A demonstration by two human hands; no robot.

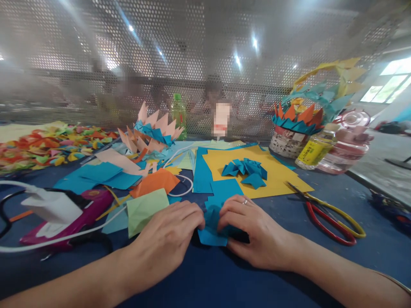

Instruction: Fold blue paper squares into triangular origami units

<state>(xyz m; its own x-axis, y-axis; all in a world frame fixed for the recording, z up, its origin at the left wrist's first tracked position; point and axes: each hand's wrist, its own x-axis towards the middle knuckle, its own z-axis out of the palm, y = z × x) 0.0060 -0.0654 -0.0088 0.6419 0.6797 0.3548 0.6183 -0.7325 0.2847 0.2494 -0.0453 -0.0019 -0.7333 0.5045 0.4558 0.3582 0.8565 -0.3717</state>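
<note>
Both my hands press down on a small blue paper piece (210, 226) on the dark blue table (224, 278). My left hand (170, 237) is closed, its fingertips pinching the paper's left side. My right hand (253, 231), a ring on one finger, is curled over the paper's right side. Just beyond lie a blue paper square (226, 190) and a pile of folded blue pieces (245, 169) on a yellow sheet (276, 171).
Red and yellow scissors (330, 218) lie to the right. A pink tool (67, 216) with a white charger and cable sits left. Green (144, 209), orange and blue sheets, a folded paper crown (154, 132), a paper basket (295, 124), bottles, a jar and a perforated screen stand behind.
</note>
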